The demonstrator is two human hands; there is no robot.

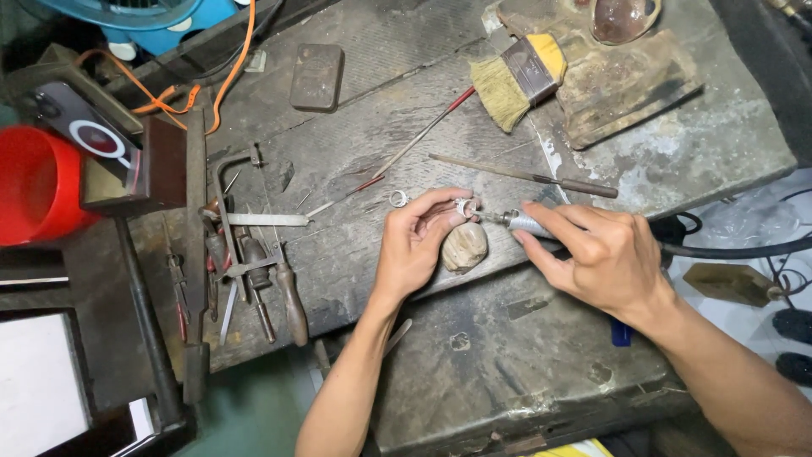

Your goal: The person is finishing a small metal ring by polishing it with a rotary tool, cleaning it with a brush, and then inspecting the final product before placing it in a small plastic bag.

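My left hand (416,245) pinches a small silver ring (463,206) between thumb and fingertips, braced over a worn rounded wooden peg (464,246) at the bench edge. My right hand (596,254) grips a metal rotary handpiece (518,222) like a pen. Its tip touches the ring. A black flexible shaft (736,250) runs off to the right from the handpiece. A second small ring (397,198) lies on the bench just left of my left hand.
On the scarred wooden bench (355,144) lie a yellow-handled brush (518,78), thin needle files (414,140), a long rod (524,176), a jeweller's saw and several hand tools (245,254) at left. A red tub (34,182) and phone (80,123) stand far left.
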